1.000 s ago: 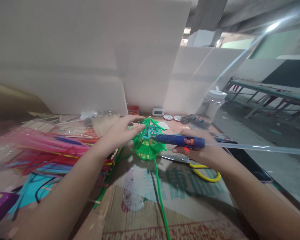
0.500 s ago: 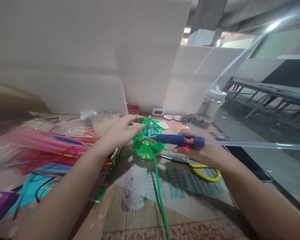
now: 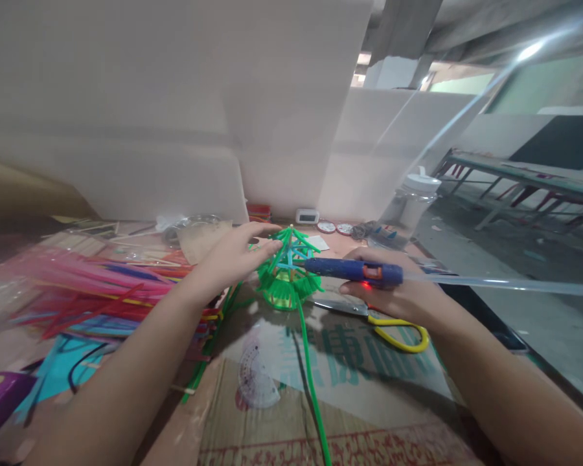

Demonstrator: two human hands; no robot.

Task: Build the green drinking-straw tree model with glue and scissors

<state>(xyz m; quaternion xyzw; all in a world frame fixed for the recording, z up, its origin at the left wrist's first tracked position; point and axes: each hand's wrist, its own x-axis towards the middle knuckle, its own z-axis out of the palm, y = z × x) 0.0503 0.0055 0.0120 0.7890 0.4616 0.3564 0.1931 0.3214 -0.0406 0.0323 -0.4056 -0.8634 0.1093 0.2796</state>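
A small cone-shaped tower of green pipe cleaners (image 3: 276,285), with light blue strips in its frame, stands on the cardboard. My left hand (image 3: 240,255) reaches it from the left, thumb in front and forefinger behind near the top, holding it. In my right hand (image 3: 393,291) is a blue hot glue gun (image 3: 340,268), a red light glowing beneath it and a clear glue stick (image 3: 466,280) trailing from its back. Its nozzle points left at the tower's blue strips; whether it touches them I cannot tell. One long green pipe cleaner (image 3: 311,382) runs from the tower toward me.
Yellow-handled scissors (image 3: 401,335) lie below my right hand. A clear protractor (image 3: 256,375) rests on the cardboard (image 3: 252,430). Many coloured pipe cleaners (image 3: 111,278) spread at left. Behind are a small white digital clock (image 3: 307,216) and a clear lidded bottle (image 3: 412,207).
The glue gun and my right hand have shifted slightly to the right. My left hand and the tower have stayed put.
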